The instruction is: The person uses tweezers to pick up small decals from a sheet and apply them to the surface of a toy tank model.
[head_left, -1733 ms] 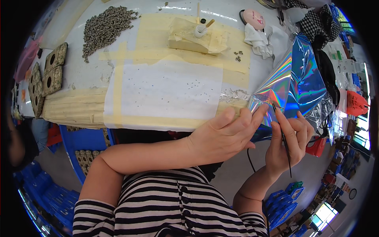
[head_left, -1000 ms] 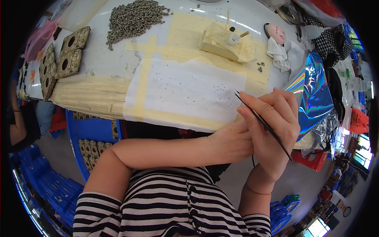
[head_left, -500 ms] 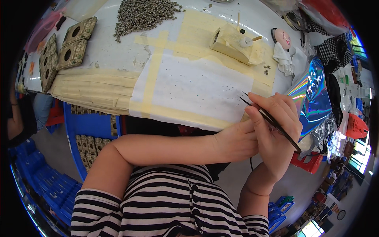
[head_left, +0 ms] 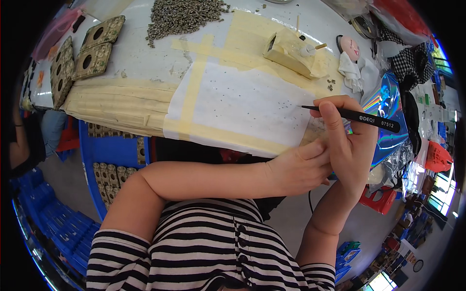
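In my right hand (head_left: 347,138) is a pair of black tweezers (head_left: 347,115), pinched between thumb and fingers. Their tips point left, just over the right part of a white paper sheet (head_left: 213,109). Tiny dark specks (head_left: 283,105) lie scattered on that sheet, thicker near the tips. My left hand (head_left: 298,169) rests at the table edge against my right hand and wrist. Its fingers are curled closed, and whatever they may hold is hidden. Beyond the sheet stands a tape-covered block (head_left: 291,56) with a small white bottle and thin sticks on it.
A heap of small metallic pieces (head_left: 182,19) lies at the far side. Camouflage-patterned panels with round holes (head_left: 92,56) stand at left. A blue tray (head_left: 116,155) sits below the table edge. Shiny holographic film (head_left: 388,97) hangs at right. Another person's arm (head_left: 19,140) shows far left.
My right hand has turned, so the tweezers went from a steep slant to nearly level, tips slightly higher. My left hand has slid a little right. The view has shifted slightly.
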Demonstrator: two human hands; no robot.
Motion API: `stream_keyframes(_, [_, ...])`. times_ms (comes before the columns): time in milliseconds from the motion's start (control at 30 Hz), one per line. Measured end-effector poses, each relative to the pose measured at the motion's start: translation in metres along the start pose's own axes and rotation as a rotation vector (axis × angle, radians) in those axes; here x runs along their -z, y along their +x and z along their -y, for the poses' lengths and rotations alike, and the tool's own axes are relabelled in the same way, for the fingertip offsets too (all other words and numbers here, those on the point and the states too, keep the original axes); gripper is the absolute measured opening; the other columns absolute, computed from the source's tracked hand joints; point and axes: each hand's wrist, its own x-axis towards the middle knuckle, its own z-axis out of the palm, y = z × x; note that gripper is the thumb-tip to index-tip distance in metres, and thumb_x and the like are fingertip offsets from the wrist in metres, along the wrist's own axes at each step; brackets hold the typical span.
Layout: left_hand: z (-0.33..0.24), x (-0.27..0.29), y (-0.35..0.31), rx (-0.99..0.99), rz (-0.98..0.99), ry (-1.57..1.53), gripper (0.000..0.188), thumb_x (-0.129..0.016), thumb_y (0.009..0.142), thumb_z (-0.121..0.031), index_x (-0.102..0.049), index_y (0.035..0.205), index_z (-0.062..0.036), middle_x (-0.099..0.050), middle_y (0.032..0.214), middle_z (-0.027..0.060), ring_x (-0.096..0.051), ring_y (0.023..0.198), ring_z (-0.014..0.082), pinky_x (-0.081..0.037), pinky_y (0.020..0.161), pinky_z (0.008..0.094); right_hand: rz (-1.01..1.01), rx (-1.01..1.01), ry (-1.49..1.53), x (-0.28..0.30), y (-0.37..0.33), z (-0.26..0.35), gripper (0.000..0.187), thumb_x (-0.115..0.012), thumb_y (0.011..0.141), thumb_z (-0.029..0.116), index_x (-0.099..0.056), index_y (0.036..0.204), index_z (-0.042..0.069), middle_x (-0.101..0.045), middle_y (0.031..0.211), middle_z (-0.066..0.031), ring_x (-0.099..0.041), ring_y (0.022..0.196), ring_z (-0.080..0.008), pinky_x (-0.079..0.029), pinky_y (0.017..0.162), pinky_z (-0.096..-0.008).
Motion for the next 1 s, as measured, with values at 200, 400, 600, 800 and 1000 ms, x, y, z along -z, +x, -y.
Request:
stream_keyframes(200, [0.002,-0.002,0.002,0.023,-0.089,0.014,0.04,-0.057,0.088,-0.044,-0.073,0.102,-0.0105,-0.064,0.109,0.0008,-0.047,0.12,0.0273,-0.032,0.1,0.0413,0.05,-0.018,-0.058,0.001,0.002,0.002,0.016,-0.077,0.083,0.009,-0.07,0.09,-0.003,-0.069,0.079,-0.0098,-0.062,0.072,-0.0152,-0.047,0.067,-0.0264])
stream_keyframes(400, [0.001,0.006,0.002,0.033,-0.077,0.073,0.051,-0.057,0.088,-0.046,-0.067,0.116,-0.0057,-0.055,0.135,0.0123,-0.044,0.12,0.0272,-0.031,0.101,0.0415,-0.103,-0.015,0.128,0.017,-0.016,0.016,0.018,-0.066,0.094,0.012,-0.069,0.098,-0.006,-0.07,0.083,-0.0095,-0.062,0.073,-0.0116,-0.047,0.068,-0.0233])
stream_keyframes(600, [0.002,0.023,0.008,0.239,-0.063,-0.162,0.063,-0.06,0.083,-0.051,-0.061,0.125,-0.0039,-0.045,0.147,0.0159,-0.046,0.116,0.0263,-0.035,0.096,0.0392,-0.529,0.191,-0.092,0.039,-0.044,-0.003,0.03,-0.05,0.104,0.025,-0.06,0.096,-0.002,-0.068,0.088,-0.014,-0.063,0.087,-0.0199,-0.047,0.086,-0.0328])
stream_keyframes(800, [0.007,0.052,0.006,0.323,0.001,-0.211,0.075,-0.065,0.078,-0.052,-0.056,0.134,-0.002,-0.051,0.139,0.0153,-0.049,0.108,0.0266,-0.038,0.09,0.0383,-0.572,0.157,-0.04,0.054,-0.075,-0.026,0.031,-0.052,0.103,0.029,-0.059,0.099,-0.001,-0.066,0.087,-0.0126,-0.061,0.087,-0.021,-0.048,0.083,-0.0349])
stream_keyframes(1000, [0.019,0.062,0.009,0.326,0.096,-0.21,0.074,-0.066,0.078,-0.051,-0.056,0.134,-0.0031,-0.057,0.119,0.0098,-0.049,0.1,0.0251,-0.038,0.084,0.0378,-0.539,-0.006,-0.056,0.042,-0.083,-0.033,0.085,-0.029,0.094,0.073,-0.056,0.119,-0.004,-0.066,0.095,-0.0122,-0.062,0.088,-0.0199,-0.044,0.09,-0.0342])
